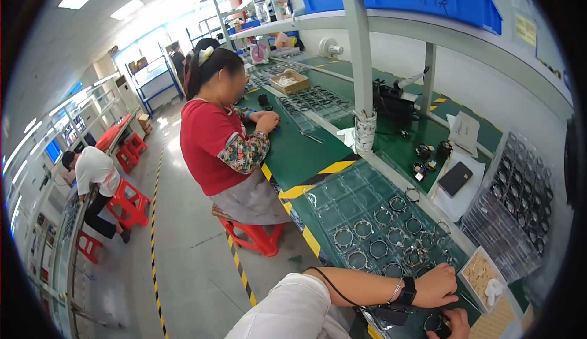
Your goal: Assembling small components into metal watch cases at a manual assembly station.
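White fabric sleeve (287, 308) leads to curled left hand (437, 286), grip unclear, while right hand (457, 325) pinches dark round ring (427, 319) toward green worktop (306, 155)'s near edge, best steadied lightly by its rim.

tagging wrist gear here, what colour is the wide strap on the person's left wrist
Black; the wide strap shows best in the head view.

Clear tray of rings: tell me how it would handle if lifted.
The tray looks like thin, see-through plastic, so it would probably be light and flex. Its rings lie uncovered, so tilting might spill them.
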### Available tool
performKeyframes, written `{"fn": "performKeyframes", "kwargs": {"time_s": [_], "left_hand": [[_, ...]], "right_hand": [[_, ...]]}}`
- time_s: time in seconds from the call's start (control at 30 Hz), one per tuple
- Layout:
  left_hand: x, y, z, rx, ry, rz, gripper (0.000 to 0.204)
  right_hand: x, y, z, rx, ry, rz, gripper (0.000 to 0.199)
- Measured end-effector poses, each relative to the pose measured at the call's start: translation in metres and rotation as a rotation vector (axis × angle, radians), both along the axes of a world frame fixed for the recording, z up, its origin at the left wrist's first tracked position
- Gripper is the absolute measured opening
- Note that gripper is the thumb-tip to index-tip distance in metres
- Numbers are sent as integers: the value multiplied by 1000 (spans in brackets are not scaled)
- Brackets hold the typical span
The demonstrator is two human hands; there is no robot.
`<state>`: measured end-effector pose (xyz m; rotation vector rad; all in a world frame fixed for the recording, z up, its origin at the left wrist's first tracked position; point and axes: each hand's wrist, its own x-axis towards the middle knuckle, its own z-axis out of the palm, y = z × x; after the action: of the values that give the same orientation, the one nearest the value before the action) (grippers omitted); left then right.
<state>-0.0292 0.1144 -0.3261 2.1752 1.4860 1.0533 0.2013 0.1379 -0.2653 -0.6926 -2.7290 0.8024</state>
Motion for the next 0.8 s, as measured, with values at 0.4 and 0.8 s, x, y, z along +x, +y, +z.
{"fn": "performKeyframes", "kwargs": {"time_s": [0.4, 0.8], "left_hand": [[-7, -25, 32, 148, 124, -258, 57], [-3, -24, 20, -70, 134, -270, 58]], "right_hand": [[6, 22, -1, 237, 226, -315, 25], [1, 11, -3, -40, 93, -17, 17]]}}
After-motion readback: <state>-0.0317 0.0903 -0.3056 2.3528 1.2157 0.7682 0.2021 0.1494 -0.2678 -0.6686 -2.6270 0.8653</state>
